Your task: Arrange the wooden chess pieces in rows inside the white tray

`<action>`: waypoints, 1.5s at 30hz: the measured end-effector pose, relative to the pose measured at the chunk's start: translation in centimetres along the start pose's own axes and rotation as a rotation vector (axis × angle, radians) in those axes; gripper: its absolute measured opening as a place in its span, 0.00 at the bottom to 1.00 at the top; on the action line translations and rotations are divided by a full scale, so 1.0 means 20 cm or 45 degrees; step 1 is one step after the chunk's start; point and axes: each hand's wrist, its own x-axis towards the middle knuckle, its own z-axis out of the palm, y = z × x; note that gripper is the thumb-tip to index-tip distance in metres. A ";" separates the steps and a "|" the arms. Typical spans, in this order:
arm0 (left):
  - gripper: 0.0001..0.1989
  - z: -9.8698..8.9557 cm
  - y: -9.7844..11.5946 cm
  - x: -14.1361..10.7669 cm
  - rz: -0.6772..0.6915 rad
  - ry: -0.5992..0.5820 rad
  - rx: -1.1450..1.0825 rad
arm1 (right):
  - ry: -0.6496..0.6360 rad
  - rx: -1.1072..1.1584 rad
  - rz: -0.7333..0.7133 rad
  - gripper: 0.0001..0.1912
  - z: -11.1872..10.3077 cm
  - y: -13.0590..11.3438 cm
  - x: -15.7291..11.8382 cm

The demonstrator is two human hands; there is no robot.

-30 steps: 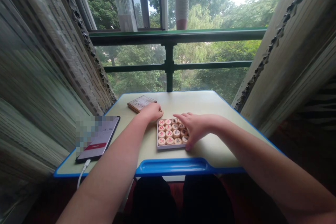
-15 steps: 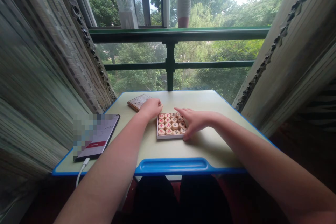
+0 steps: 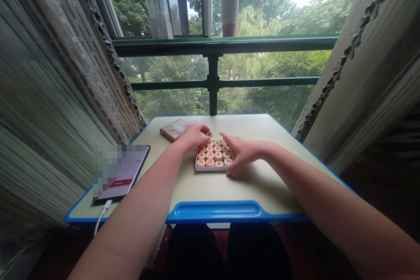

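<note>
A round wooden Chinese chess piece (image 3: 209,134) with a black character is pinched in the fingertips of my left hand (image 3: 194,135), just above the back edge of a shallow white box (image 3: 210,169). Rows of Chinese chess pieces (image 3: 210,155) fill the box, red characters on the left and black ones on the right. My right hand (image 3: 244,151) spans the right side of the box, thumb at the front corner and fingers towards the back, and covers part of that side.
Behind my left hand lies a flat box lid (image 3: 175,128) with a printed top. A tablet (image 3: 126,175) with a white charging cable (image 3: 104,210) rests at the table's left. A blue tray groove (image 3: 216,210) runs along the front edge. Curtains flank both sides.
My left hand has moved slightly right with the chess piece, which now shows its black character above the box. My right hand stays almost in place at the box.
</note>
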 end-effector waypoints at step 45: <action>0.21 -0.04 0.08 -0.06 0.027 -0.294 -0.862 | 1.059 -0.273 -0.413 0.11 0.06 0.09 0.10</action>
